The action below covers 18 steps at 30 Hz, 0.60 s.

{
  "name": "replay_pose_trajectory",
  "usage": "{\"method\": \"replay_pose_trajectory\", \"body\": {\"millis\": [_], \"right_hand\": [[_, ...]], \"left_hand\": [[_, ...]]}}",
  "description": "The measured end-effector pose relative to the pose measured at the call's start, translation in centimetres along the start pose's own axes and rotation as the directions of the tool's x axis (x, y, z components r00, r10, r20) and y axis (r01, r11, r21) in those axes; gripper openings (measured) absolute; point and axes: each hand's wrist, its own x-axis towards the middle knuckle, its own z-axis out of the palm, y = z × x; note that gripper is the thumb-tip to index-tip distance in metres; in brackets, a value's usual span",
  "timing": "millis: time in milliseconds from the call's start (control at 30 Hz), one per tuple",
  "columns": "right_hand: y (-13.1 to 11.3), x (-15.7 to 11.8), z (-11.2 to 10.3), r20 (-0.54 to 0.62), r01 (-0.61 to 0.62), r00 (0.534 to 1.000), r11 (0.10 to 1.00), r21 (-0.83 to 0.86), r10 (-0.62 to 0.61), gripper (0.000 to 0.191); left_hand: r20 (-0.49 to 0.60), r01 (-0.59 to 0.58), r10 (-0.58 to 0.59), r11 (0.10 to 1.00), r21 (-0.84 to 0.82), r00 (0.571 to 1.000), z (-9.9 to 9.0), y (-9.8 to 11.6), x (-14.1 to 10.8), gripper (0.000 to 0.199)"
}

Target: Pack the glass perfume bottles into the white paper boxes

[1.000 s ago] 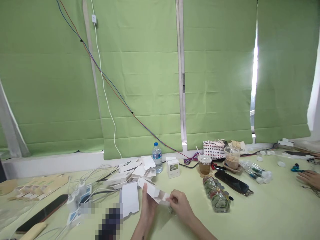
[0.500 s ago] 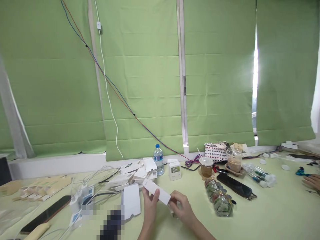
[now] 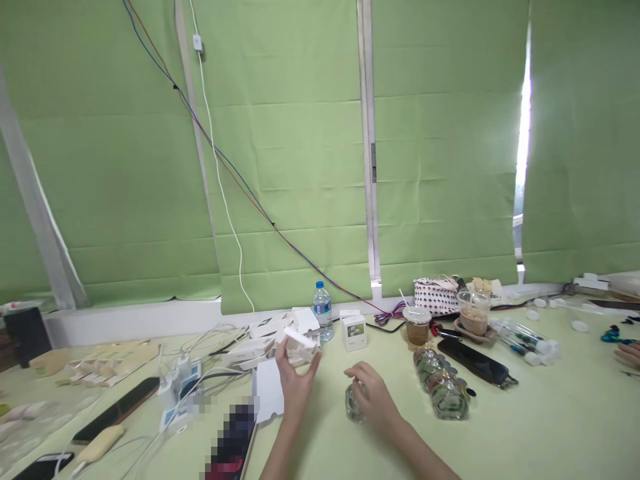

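My left hand (image 3: 296, 380) is over the pile of white boxes, thumb and forefinger spread at the two ends of a small white box (image 3: 300, 339). It appears to grip the box, though the contact is small. My right hand (image 3: 376, 399) is curled over a small clear rounded item (image 3: 354, 405) with greenish contents, standing on the table; some fingertips are hidden behind the hand. To the right lies a row of similar clear items (image 3: 440, 387) with green contents. Behind my hands stands an upright white box (image 3: 353, 331) with a picture on its front.
A water bottle (image 3: 323, 312) stands behind the loose white boxes (image 3: 250, 348). Two drink cups (image 3: 417, 328), a black case (image 3: 473, 362) and clear tubes (image 3: 525, 343) are on the right. Chargers and cables (image 3: 183, 380) spread leftward. Another person's hand (image 3: 630, 352) is at the far right.
My left hand has carried the white box up and away from my right hand to the pile. My right hand has let go of that box and is at the clear item.
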Motion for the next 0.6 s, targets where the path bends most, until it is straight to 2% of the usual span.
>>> {"method": "replay_pose_trajectory", "body": {"millis": [67,133,200,267,333,433,500,567,600], "right_hand": [[0.5,0.3,-1.3,0.009,-0.039,0.999,0.998,-0.058,0.039,0.028],[1.0,0.2,-2.9,0.074,-0.065,0.995,0.993,-0.1,0.073,0.023],[1.5,-0.3,-4.4,0.176,-0.073,0.98,0.988,-0.14,0.097,0.024],[2.0,-1.1,-5.4,0.263,-0.089,0.954,0.975,-0.206,0.143,0.037],[2.6,-2.0,-5.6,0.303,-0.107,0.932,0.949,-0.295,0.199,0.047],[3.3,-2.6,-4.8,0.319,-0.09,0.92,0.914,-0.396,0.228,0.035],[3.3,-2.6,-4.1,0.339,-0.058,0.913,0.896,-0.44,0.226,0.02],[3.2,-2.4,-3.7,0.358,-0.038,0.906,0.885,-0.464,0.226,0.009],[3.1,-2.3,-3.7,0.367,-0.035,0.901,0.885,-0.465,0.229,0.006]], "left_hand": [[0.102,-0.17,0.153,0.968,0.185,0.983,-0.3,-0.7,2.4,0.076],[0.263,-0.307,0.222,0.884,0.351,0.939,-0.5,-1.5,4.9,0.066],[0.403,-0.372,0.169,0.78,0.503,0.899,-0.6,-2.5,6.8,0.063],[0.48,-0.405,0.089,0.681,0.611,0.873,-0.7,-3.7,7.6,0.067],[0.509,-0.433,0.053,0.605,0.668,0.859,-0.7,-5.0,7.4,0.074],[0.538,-0.506,0.128,0.572,0.646,0.833,-0.7,-6.3,5.6,0.081],[0.56,-0.547,0.19,0.599,0.585,0.807,-0.6,-6.3,3.9,0.074],[0.615,-0.548,0.174,0.675,0.494,0.769,-0.3,-5.6,1.8,0.061],[0.664,-0.535,0.142,0.724,0.436,0.734,0.0,-5.0,0.7,0.053]]}}
